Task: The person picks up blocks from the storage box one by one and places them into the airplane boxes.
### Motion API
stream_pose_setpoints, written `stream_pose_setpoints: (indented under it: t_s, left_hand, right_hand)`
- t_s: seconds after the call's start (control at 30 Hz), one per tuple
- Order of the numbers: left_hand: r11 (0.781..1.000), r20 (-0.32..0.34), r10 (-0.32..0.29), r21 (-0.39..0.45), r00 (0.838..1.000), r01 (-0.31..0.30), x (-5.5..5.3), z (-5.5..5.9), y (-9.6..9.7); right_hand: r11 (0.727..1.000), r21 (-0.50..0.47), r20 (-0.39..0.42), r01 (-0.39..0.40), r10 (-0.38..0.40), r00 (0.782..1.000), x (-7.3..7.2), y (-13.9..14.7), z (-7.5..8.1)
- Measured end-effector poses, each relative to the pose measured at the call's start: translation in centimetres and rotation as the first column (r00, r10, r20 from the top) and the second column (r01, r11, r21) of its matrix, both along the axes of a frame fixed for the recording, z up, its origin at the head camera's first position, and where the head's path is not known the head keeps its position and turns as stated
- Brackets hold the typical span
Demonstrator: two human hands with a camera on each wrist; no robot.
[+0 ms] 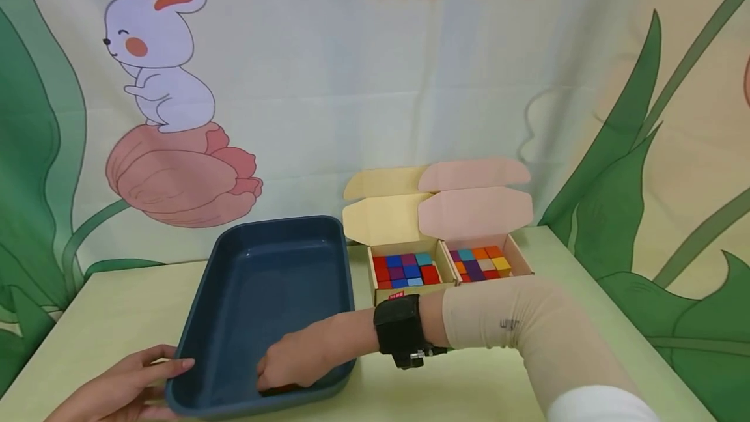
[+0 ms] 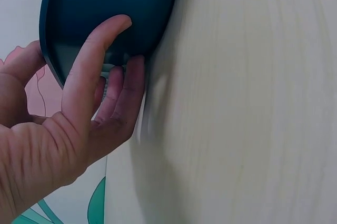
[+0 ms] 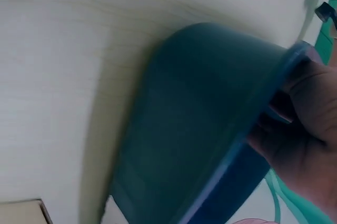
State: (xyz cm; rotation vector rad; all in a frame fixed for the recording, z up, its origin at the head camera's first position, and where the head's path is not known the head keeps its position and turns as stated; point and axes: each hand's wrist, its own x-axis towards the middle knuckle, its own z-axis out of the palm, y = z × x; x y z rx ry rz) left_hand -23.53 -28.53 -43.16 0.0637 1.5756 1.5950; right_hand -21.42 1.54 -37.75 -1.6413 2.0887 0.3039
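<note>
A deep dark blue rectangular tray (image 1: 275, 272) lies in front of me on the left part of the table. At its near left corner my left hand (image 1: 120, 386) grips the wall, one digit hooked over the rim and the others outside. The left wrist view has the thumb and fingers of this hand (image 2: 79, 113) around the tray's corner (image 2: 110, 3). My right hand (image 1: 310, 353) reaches over the right rim, its fingers curled down near the inside of the near end. In the right wrist view the tray wall (image 3: 179, 113) hides the fingertips, and I cannot tell whether they hold something.
Right of the tray stand two open cardboard boxes side by side, a yellow one (image 1: 415, 290) and a pink one (image 1: 521, 258), lids raised. Both contain several coloured cubes. Behind the pale table (image 1: 457, 389) hangs a printed curtain (image 1: 328, 83) with a rabbit and leaves.
</note>
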Motion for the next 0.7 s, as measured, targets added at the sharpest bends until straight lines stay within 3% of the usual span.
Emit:
stream_pose_setpoints:
  t_s: [0.13,0.37,0.7]
  left_hand:
    - [1.000,0.009,0.008,-0.001,1.000,-0.008,0.1,-0.1,0.2]
    - [1.000,0.021,0.016,0.014,1.000,-0.017,-0.2,-0.3,0.3]
    - [0.989,-0.050,0.009,-0.146,0.999,-0.016,-0.1,0.0,0.5]
  right_hand:
    - [0.999,-0.023,-0.039,0.043,-0.044,0.998,0.2,0.6,0.1]
    - [0.982,-0.146,-0.110,0.120,-0.137,0.984,0.6,2.0,2.2]
    - [0.945,-0.270,-0.166,0.185,-0.235,0.958,0.8,5.6,4.5]
